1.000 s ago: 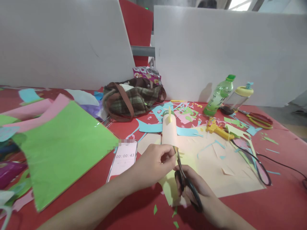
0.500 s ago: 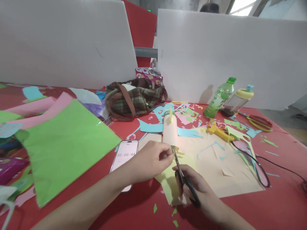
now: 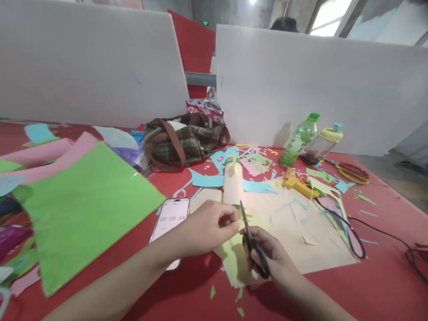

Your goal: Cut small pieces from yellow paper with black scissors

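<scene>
Gripping black-handled scissors (image 3: 253, 243), the right hand (image 3: 272, 252) sits just beside the left hand (image 3: 214, 225), whose fingers curl inward, whether around anything cannot be told, near a pale paper-wrapped cylinder (image 3: 233, 185) amid paper scraps (image 3: 257, 162).

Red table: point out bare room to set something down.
Bare tabletop lies front right, between the cream paper and right forearm, and between the green sheet, phone and left forearm. Crowded: around the scissors and cylinder; farther back, scraps, bottle, glue gun.
</scene>
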